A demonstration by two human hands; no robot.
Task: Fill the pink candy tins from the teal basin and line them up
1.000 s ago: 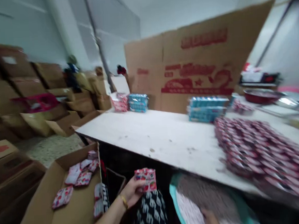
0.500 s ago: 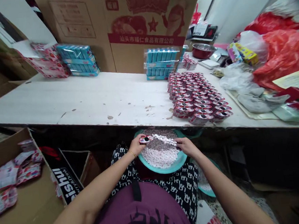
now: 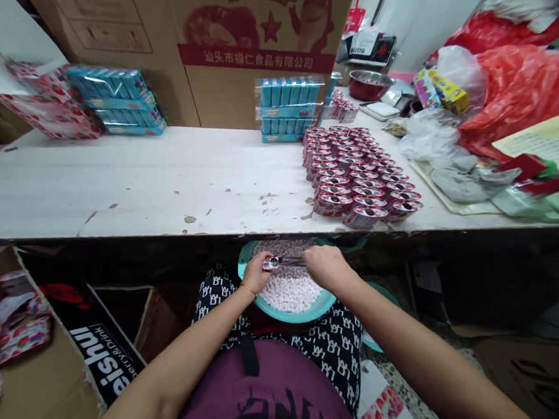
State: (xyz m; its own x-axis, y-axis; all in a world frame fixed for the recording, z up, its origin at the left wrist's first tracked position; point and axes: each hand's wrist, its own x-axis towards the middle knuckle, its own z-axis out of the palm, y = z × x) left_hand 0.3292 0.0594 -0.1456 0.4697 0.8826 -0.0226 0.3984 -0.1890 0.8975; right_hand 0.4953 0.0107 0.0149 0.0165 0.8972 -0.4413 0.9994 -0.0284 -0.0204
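Observation:
My left hand [image 3: 256,273] holds a small red and white printed pack [image 3: 270,262] with a dark hole in its top, over the left part of a teal basin [image 3: 287,318]. White candy-like pellets [image 3: 292,290] fill much of the basin, which rests at my lap. My right hand [image 3: 324,267] is closed round a thin metallic tool [image 3: 292,260] that reaches left to the pack's opening. The tool's exact shape is blurred. Rows of similar red packs [image 3: 364,181] stand on the white table just beyond the basin.
The white table [image 3: 129,182] bears wrapped blue packs [image 3: 289,107] before a large carton [image 3: 233,91]. Red and clear plastic bags [image 3: 515,97] lie at the right. An open box [image 3: 57,391] with printed pouches is at lower left. A metal bowl [image 3: 369,87] stands at the back.
My right hand has moved left, nearer the pack, and turned over. White pellets that lined the tool no longer show on it. The view has shifted slightly.

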